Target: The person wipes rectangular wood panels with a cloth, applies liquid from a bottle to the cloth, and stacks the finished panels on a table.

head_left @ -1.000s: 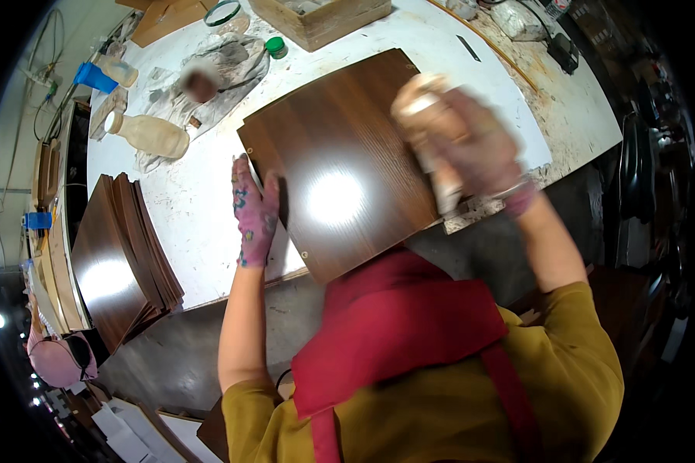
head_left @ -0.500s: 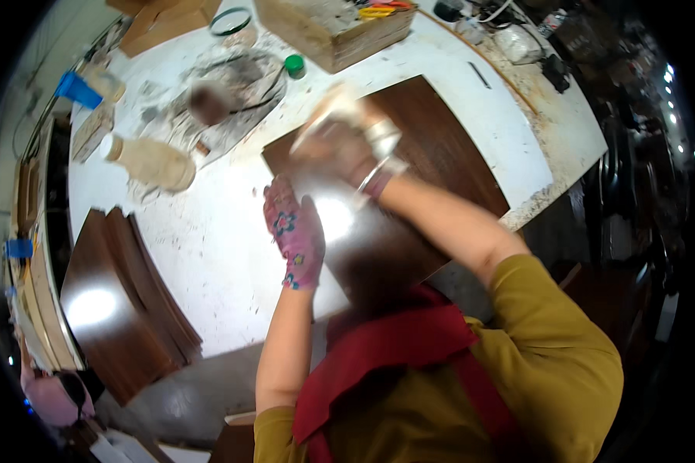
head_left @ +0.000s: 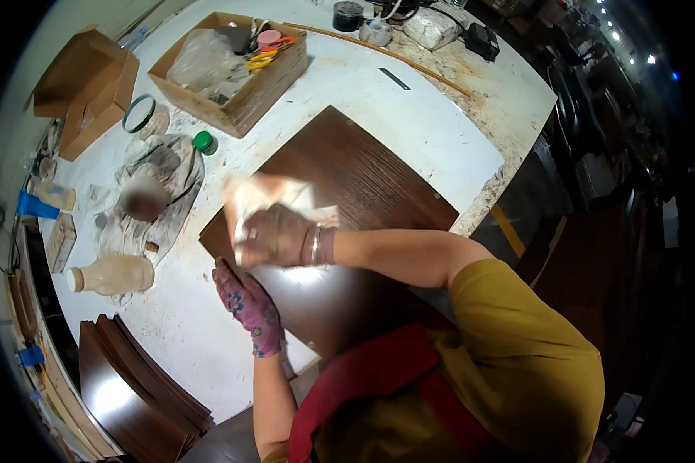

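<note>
A dark brown wooden panel (head_left: 355, 177) lies flat on the white worktable (head_left: 409, 100) in front of me. My right hand (head_left: 274, 235), in a thin pale glove, presses a crumpled pale cloth (head_left: 266, 197) onto the panel's left part. My left hand (head_left: 247, 305), in a pink patterned glove, rests flat on the panel's left edge, just below the right hand. A bright glare spot shows on the panel under my right forearm.
A stack of dark panels (head_left: 131, 386) lies at the table's near left. A plastic bottle (head_left: 108, 275), dirty rags (head_left: 158, 185), a green cap (head_left: 204, 142) and a cardboard box of tools (head_left: 235, 69) stand to the left and behind. The table's chipped edge (head_left: 510, 166) runs right.
My right hand with the cloth has swept from the panel's right side across to its left part. The view has shifted, and the left hand stays on the panel's left edge.
</note>
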{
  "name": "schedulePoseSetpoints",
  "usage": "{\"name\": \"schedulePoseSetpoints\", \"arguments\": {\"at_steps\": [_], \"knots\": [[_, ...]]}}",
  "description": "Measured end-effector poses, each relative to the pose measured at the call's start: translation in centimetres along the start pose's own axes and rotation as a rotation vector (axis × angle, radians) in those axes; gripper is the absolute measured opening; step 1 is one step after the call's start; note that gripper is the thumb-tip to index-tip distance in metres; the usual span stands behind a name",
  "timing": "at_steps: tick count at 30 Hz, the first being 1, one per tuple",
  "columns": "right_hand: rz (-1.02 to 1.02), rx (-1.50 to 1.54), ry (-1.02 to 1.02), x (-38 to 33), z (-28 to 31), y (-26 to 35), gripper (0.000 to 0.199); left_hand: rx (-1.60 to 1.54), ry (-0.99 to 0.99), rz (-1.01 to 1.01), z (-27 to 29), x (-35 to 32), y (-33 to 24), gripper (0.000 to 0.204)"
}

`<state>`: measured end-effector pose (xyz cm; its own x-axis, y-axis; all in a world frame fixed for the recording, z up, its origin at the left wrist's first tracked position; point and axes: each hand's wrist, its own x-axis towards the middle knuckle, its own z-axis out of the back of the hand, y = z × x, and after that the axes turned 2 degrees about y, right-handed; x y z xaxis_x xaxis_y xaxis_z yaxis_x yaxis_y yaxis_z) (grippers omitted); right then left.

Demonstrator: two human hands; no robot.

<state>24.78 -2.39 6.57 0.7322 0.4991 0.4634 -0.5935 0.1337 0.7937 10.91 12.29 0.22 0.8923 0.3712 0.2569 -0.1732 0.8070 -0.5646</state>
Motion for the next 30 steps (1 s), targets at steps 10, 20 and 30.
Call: {"name": "schedulePoseSetpoints", "arguments": {"at_steps": [10,20,30], "knots": [[-0.56,-0.615,-0.125,-1.6,24.2,-10.4,0.04,0.069,-0.01,-0.136,0.1,0.5,-0.5,0.043],[0.217,-0.593,0.452,-17.8,3.7,4.2,0.022,0.116,-0.034,-0.076,-1.4,0.1,0.1,0.043],[-0.207,-0.603,0.059,-17.0,19.2,-1.8,0.042,0.054,-0.102,0.071,-1.0,0.1,-1.9,0.048]]}}
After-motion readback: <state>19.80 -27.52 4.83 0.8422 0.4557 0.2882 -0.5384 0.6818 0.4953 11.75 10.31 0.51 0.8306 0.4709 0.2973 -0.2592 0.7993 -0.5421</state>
